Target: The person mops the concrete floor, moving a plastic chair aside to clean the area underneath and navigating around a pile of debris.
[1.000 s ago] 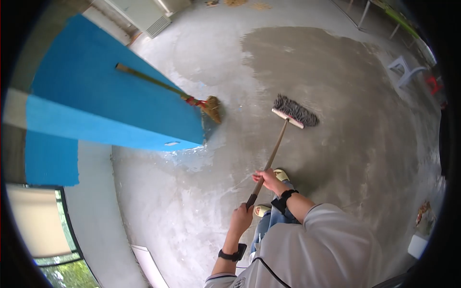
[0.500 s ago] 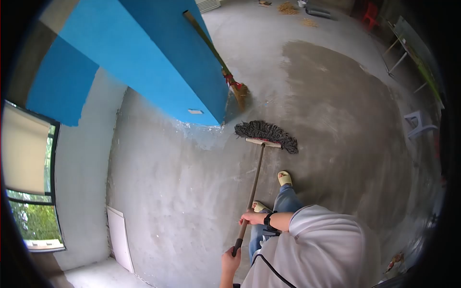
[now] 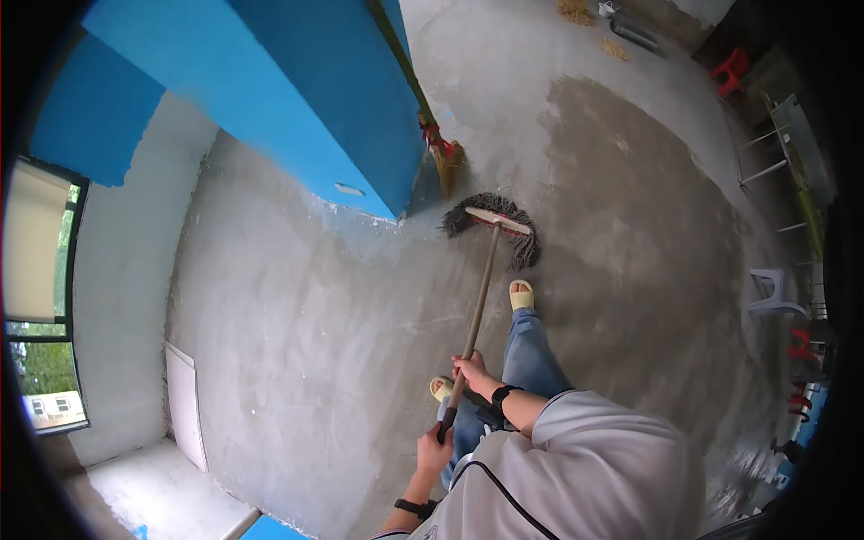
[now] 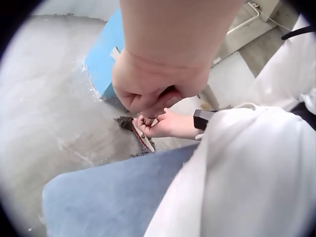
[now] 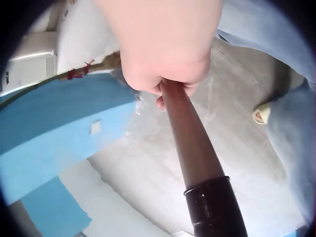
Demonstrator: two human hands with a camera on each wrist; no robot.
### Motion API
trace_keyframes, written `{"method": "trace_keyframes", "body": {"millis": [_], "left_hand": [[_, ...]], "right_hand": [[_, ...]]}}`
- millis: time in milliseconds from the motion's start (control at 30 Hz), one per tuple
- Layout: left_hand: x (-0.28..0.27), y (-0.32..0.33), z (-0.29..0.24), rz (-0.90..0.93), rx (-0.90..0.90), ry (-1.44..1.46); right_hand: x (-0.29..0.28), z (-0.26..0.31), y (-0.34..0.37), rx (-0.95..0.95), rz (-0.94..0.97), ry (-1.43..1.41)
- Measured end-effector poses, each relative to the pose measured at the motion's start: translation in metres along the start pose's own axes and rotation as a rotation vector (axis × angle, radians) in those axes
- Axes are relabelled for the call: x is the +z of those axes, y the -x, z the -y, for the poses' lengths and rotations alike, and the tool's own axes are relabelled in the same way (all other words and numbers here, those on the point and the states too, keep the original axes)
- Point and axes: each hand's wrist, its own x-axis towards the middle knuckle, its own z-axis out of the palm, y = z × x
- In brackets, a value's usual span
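A mop with a dark grey string head (image 3: 515, 216) lies on the concrete floor, just right of the blue pillar's foot. Its brown pole (image 3: 480, 301) runs back toward the person's body. The left hand (image 3: 434, 452) grips the black end sleeve of the pole. Farther down the pole, the right hand (image 3: 470, 367) holds the bare brown shaft. In the right wrist view, the right hand (image 5: 165, 64) wraps the shaft above the black sleeve (image 5: 212, 205). The left wrist view shows the left hand (image 4: 153, 84) curled, its grip partly hidden.
A straw broom (image 3: 445, 157) leans on the blue pillar (image 3: 306, 108). Wet, darker floor (image 3: 639, 198) spreads to the right. A white plastic stool (image 3: 772, 292) and a red chair (image 3: 731, 72) stand at the right edge. A white board (image 3: 184, 405) leans against the left wall.
The mop head has swept left across the floor toward the pillar's foot, its strings now bent round. Both hands have kept their hold on the pole. The head view has turned, and the feet have shifted.
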Motion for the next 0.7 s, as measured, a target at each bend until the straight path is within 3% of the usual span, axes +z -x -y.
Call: {"method": "trace_keyframes", "body": {"millis": [133, 267, 333, 400, 467, 533, 567, 700], "left_hand": [[0.043, -0.099, -0.098, 0.005, 0.066, 0.071], [0.087, -0.181, -0.238, 0.039, -0.010, 0.102], [0.114, -0.228, -0.288, 0.034, -0.015, 0.107], [0.133, -0.276, -0.342, 0.013, 0.078, 0.117], [0.141, -0.319, -0.403, 0.020, 0.030, 0.211], [0.144, -0.352, -0.450, 0.053, 0.008, 0.189], [0.147, -0.373, -0.470, 0.072, -0.002, 0.175], [0.145, -0.479, -0.543, 0.041, -0.025, 0.097]], "right_hand": [[-0.039, 0.121, -0.064, -0.210, -0.035, 0.029], [-0.089, 0.280, -0.065, -0.122, 0.101, -0.125], [-0.091, 0.347, -0.042, -0.018, -0.048, -0.204], [-0.093, 0.394, -0.032, -0.023, 0.036, -0.223], [-0.098, 0.431, -0.038, -0.022, 0.122, -0.238], [-0.101, 0.460, -0.056, -0.297, 0.083, -0.041], [-0.096, 0.491, -0.047, -0.233, -0.002, -0.080], [-0.122, 0.590, -0.058, -0.182, 0.032, 0.028]]}}
